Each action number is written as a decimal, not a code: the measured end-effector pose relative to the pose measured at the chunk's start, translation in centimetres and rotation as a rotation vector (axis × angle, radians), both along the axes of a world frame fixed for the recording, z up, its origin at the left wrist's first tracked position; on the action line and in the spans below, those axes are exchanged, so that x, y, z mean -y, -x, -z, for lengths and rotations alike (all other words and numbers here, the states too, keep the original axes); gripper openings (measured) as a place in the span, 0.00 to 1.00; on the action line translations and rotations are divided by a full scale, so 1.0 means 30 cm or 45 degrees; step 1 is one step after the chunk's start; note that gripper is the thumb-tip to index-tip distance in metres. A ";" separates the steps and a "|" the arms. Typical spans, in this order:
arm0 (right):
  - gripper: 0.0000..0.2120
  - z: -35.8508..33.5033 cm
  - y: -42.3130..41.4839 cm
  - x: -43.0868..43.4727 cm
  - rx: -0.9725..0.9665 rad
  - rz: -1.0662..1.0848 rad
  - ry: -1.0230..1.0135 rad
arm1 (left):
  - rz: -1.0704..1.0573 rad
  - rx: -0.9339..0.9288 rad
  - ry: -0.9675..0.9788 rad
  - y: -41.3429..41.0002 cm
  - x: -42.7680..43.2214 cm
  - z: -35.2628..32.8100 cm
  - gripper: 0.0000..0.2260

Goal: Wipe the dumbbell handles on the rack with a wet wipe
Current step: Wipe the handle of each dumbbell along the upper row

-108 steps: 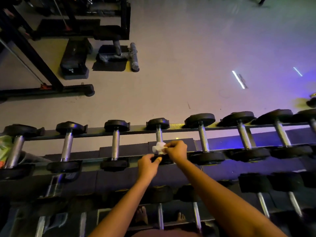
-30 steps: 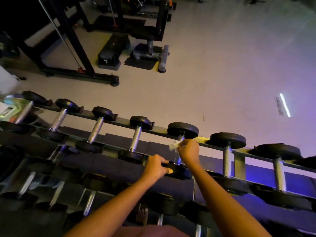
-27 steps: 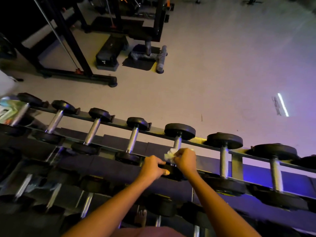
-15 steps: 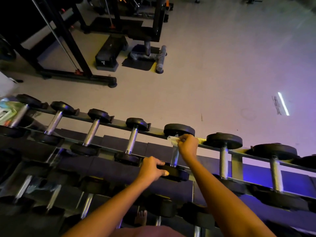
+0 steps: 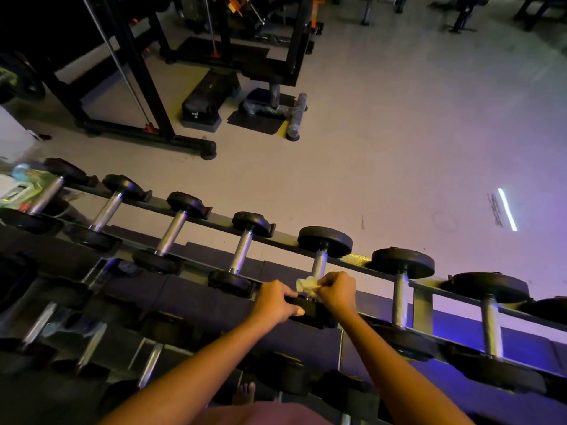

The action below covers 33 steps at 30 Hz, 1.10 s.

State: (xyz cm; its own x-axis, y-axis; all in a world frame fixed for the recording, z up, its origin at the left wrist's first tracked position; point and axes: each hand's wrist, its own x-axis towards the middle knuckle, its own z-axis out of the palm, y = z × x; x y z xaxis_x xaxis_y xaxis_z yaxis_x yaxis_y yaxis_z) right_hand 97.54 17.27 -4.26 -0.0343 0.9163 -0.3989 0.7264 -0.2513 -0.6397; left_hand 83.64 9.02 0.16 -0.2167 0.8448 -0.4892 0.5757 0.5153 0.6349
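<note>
A row of dumbbells with black heads and chrome handles lies across the top tier of a dark rack (image 5: 423, 305). My right hand (image 5: 336, 291) grips a crumpled white wet wipe (image 5: 306, 285) wrapped around the near end of one dumbbell's handle (image 5: 319, 265). My left hand (image 5: 276, 302) grips the near black head (image 5: 310, 312) of that same dumbbell. Its far head (image 5: 325, 240) rests on the rack's far rail.
More dumbbells (image 5: 399, 296) sit to both sides and on the lower tiers. Beyond the rack lies grey floor (image 5: 383, 133), with a black cable machine frame (image 5: 138, 87) and a bench base (image 5: 270, 108) at the back left. A green packet (image 5: 27, 185) lies at the rack's left end.
My right hand with the wipe slid from the far end of the handle back toward me to its near end. My left hand has stayed on the near head.
</note>
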 end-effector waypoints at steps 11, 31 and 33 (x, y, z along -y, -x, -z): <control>0.08 -0.019 0.035 -0.045 0.045 -0.036 -0.030 | 0.000 -0.017 0.006 -0.012 0.013 0.002 0.22; 0.12 0.018 0.027 -0.018 0.158 -0.149 0.140 | 0.085 -0.027 0.040 0.005 -0.013 -0.003 0.22; 0.10 0.025 0.016 -0.001 0.131 -0.142 0.127 | 0.092 -0.030 0.046 0.009 -0.018 -0.003 0.22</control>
